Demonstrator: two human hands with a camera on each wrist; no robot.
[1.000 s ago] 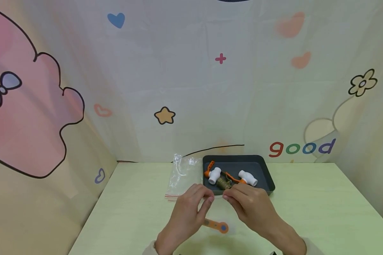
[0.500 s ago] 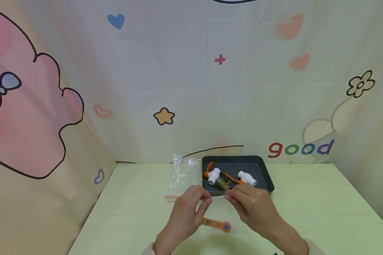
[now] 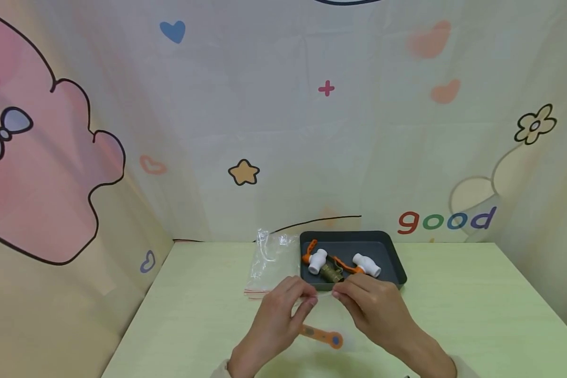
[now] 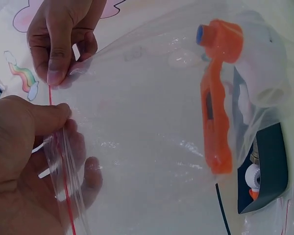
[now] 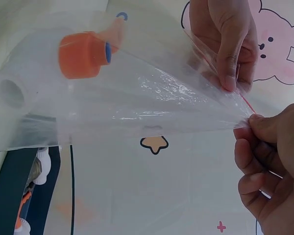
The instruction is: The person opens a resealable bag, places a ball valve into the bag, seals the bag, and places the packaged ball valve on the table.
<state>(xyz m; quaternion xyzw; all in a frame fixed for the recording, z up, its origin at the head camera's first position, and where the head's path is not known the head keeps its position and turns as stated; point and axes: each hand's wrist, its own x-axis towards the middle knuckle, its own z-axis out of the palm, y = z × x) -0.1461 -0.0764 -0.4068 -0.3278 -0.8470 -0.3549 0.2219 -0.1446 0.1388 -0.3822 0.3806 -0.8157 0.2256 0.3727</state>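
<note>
Both hands pinch the red-lined zip edge of a clear zip-lock bag (image 4: 137, 122), which hangs down between them. My left hand (image 3: 281, 310) grips one part of the strip between thumb and fingers. At the other end of the edge, my right hand (image 3: 378, 310) pinches a corner. Inside the bag lies a white ball valve (image 4: 267, 61) with an orange handle (image 4: 215, 117) and a blue-centred cap. In the head view only the orange handle (image 3: 323, 336) shows well through the film. Whether the seal is fully pressed together cannot be told.
Behind the hands a dark grey tray (image 3: 397, 262) holds two white valves with orange handles (image 3: 366, 265) and a brass-coloured fitting (image 3: 332, 273). Flat clear bags (image 3: 274, 262) with red zip lines lie left of the tray. A printed curtain (image 3: 283, 131) stands behind the table.
The hands keep nearly the same place on the zip edge, with the gap between them shifting slightly. The bagged valve's orange handle has swung a little to the right and down.
</note>
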